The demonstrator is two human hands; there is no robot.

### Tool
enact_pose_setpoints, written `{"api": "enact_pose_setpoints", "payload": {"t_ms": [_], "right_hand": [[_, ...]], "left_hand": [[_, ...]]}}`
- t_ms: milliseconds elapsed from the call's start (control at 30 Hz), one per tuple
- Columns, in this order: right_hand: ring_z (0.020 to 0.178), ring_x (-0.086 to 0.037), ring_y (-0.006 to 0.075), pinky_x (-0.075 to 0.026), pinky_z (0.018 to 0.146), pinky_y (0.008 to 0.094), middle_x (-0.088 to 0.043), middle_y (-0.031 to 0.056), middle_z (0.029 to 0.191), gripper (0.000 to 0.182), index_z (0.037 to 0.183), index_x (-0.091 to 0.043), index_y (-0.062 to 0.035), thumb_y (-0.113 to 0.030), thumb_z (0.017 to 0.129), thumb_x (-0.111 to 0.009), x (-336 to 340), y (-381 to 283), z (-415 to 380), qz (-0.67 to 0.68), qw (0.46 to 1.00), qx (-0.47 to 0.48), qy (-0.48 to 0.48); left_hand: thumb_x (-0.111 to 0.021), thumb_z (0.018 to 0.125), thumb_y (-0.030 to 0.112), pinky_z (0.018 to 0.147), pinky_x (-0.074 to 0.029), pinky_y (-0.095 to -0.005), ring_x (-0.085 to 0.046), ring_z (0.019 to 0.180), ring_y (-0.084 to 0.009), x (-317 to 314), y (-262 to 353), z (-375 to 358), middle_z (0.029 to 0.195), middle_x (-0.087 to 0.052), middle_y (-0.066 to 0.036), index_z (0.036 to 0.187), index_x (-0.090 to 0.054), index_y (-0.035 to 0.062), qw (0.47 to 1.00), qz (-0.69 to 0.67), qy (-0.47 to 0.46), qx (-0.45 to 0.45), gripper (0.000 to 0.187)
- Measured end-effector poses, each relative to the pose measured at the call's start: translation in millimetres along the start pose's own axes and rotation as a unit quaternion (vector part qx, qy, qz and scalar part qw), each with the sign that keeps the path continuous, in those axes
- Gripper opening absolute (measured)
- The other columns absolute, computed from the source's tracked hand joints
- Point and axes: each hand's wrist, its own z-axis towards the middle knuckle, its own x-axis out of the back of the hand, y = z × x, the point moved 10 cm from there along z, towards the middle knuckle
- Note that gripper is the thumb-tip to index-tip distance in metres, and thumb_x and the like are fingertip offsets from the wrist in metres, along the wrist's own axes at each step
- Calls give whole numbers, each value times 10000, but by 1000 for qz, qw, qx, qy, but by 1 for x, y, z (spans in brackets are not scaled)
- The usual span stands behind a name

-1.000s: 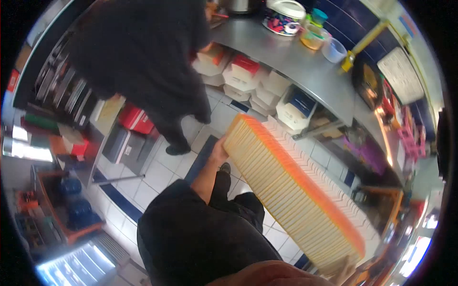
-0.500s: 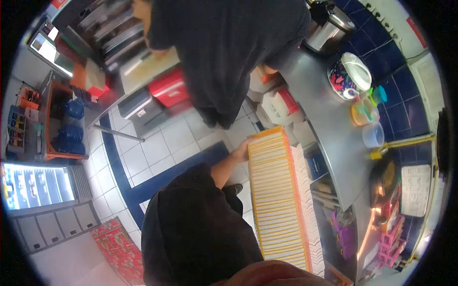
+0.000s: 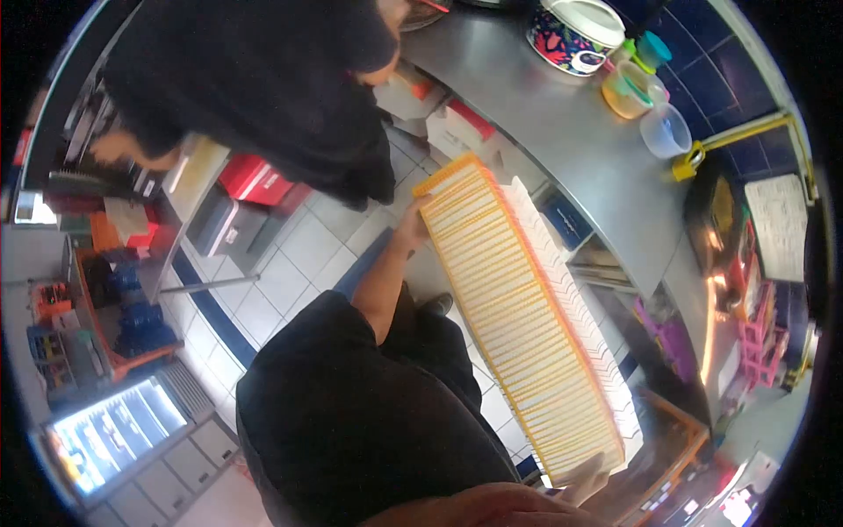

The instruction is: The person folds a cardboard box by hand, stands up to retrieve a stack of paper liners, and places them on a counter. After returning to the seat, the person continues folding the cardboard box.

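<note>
A long stack of nested cardboard food boxes [image 3: 527, 325], white with yellow and orange edges, slants across the middle of the head view. My left hand [image 3: 414, 224] grips its far upper end, the fingers partly hidden behind the stack. At the lower end, my right hand [image 3: 590, 479] is pressed against the boxes; its forearm crosses the bottom edge of the view. The stack is held in the air beside the metal counter [image 3: 527, 110], above the tiled floor.
A co-worker in dark clothes [image 3: 255, 79] bends over a work surface at upper left. On the counter stand a patterned container [image 3: 571, 39] and plastic cups [image 3: 665, 130]. Below are shelves with a purple item [image 3: 667, 342]. A lit display fridge [image 3: 118, 430] is at lower left.
The stack has tilted, its far end shifting left and up, and its lower end has come into view with my right hand. The co-worker appears farther left, and the whole view has turned.
</note>
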Motion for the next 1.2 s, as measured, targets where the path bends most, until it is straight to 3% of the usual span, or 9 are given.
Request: {"api": "enact_pose_setpoints", "payload": {"t_ms": [100,200,233,333,433,600,667,867,1200], "right_hand": [[1037,-616,207,-503,889,330,-644,141,1190,485,1331,-521,89,-242,994,-634,-45,-37,26,108,993,50,-19],[1056,-586,192,-475,923,337,-623,134,1184,419,1271,-559,47,-222,975,-685,-48,-4,35,146,989,4,-7],[980,-606,176,-494,879,333,-664,126,1133,477,1259,-568,80,-293,983,-675,-55,-13,28,121,992,6,27],[940,-619,175,-510,827,314,-675,123,1088,469,1256,-571,79,-294,987,-665,-72,-18,14,87,994,-25,58],[902,-622,173,-513,803,312,-679,118,1032,467,1255,-577,71,-297,984,-668,-82,-25,11,97,992,-38,67],[917,-616,165,-508,818,320,-664,116,1057,459,1234,-577,59,-317,986,-664,-111,-68,-17,75,990,-66,100],[923,-613,165,-507,825,325,-659,116,1074,461,1229,-574,55,-326,986,-664,-114,-87,-20,66,990,-63,106],[1000,-598,187,-504,850,342,-636,133,1134,516,1264,-547,45,-359,972,-680,-130,-91,-34,100,984,-100,111],[969,-595,165,-501,835,331,-657,121,1123,513,1238,-587,67,-363,974,-676,-143,-89,-40,96,983,-86,129]], "left_hand": [[-606,925,432,1025,-486,-422,-627,1164,-266,5,6,9,1277,-648,-119,1326,-570,57,999,5,22,-25,551],[-619,933,374,940,-514,-393,-650,1078,-249,8,12,20,1196,-673,-112,1272,-602,34,999,-19,35,-10,480],[-610,923,386,939,-518,-399,-660,1055,-252,4,15,23,1175,-684,-109,1257,-614,29,999,-18,28,0,489],[-606,910,463,1004,-491,-432,-629,1153,-276,28,16,45,1259,-655,-112,1335,-570,64,998,25,40,41,584],[-579,924,454,979,-499,-411,-642,1122,-259,10,20,55,1229,-669,-113,1300,-593,49,997,53,38,51,553],[-574,932,437,972,-497,-386,-652,1096,-241,-2,36,93,1202,-681,-115,1277,-601,21,995,55,35,73,541],[-625,889,467,997,-492,-421,-632,1131,-269,-5,38,109,1223,-664,-106,1293,-596,65,993,60,59,83,571],[-607,881,470,992,-495,-427,-632,1128,-283,-7,39,146,1249,-649,-133,1311,-582,50,991,72,19,111,601],[-596,880,461,999,-496,-437,-643,1115,-302,-2,41,172,1238,-656,-143,1325,-572,44,992,73,33,99,610]]}}
